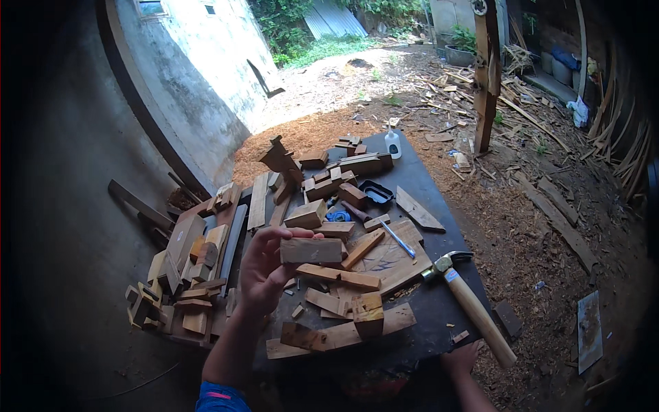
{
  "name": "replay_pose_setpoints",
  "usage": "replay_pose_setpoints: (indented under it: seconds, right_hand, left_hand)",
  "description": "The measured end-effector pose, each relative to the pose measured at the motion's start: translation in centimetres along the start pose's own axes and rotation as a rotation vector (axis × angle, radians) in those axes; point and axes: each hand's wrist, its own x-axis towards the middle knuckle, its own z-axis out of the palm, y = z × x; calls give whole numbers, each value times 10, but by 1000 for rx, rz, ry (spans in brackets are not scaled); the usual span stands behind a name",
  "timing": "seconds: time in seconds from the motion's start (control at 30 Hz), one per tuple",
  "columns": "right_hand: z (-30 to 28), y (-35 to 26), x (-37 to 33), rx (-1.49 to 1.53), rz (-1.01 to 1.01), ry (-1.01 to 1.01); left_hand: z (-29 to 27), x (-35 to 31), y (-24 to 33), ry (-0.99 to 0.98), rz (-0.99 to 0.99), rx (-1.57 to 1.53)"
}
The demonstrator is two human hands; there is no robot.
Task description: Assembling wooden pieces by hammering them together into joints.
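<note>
My left hand (259, 278) is raised over the table and closed around one end of a small rectangular wooden block (311, 252); its thumb and fingers pinch it. At the near right edge of the table rests my right hand (461, 358); its fingers are too small and dark to make out. Just above that hand lies a claw hammer (473, 309) with a pale wooden handle, its head toward the table's middle. Beneath the held block are a reddish wood strip (340, 276), an upright square block (368, 312) and a long board (347, 336).
On the dark table (405, 147) are a blue pen (398, 240), a blue tape measure (338, 216), a black tray (376, 193) and a white bottle (392, 144). Stacked offcuts (195, 268) crowd the left side. A wooden post (487, 82) stands beyond, near scattered scrap wood.
</note>
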Motion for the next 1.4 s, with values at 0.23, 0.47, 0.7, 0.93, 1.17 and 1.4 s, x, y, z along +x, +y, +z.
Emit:
replay_pose_setpoints:
  seconds: [0.23, 0.47, 0.7, 0.93, 1.17, 1.4]
  right_hand:
    - [34, 39, 7, -95, -155, 5]
    - [-53, 10, -44, -408, -584, -158]
    - [-189, -142, -102, 350, -1048, -726]
    - [-200, -213, -106, 669, -1268, 10]
    - [-166, -191, -106, 639, -1224, -193]
    - [-140, -166, -111, 659, -860, -594]
  left_hand:
    - [16, -72, 16, 143, 240, -217]
    - [22, -115, 16, 321, 250, -194]
    - [39, -115, 4, 320, 159, -553]
    - [79, -126, 9, 172, 23, -237]
    - [95, -163, -1, 36, -177, -167]
    - [88, -192, -16, -60, -390, 21]
